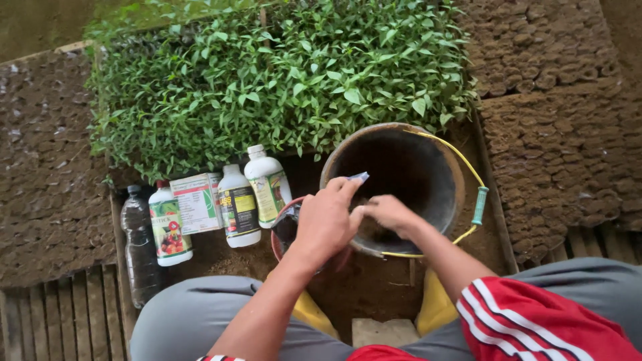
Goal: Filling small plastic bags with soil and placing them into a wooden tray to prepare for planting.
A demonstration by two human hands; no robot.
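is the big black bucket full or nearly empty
Nearly empty. The bucket stands upright, and its dark inner wall shows far down, with only a little soil at the bottom beside the right hand.

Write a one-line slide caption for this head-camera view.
Left hand and right hand meet over a dark bucket, beside bottles and green seedlings.

Bare soil ground (227, 257), dark bucket (441, 200), four bottles (237, 207), small carton (196, 202), seedling tray (281, 80), wooden slats (60, 321)
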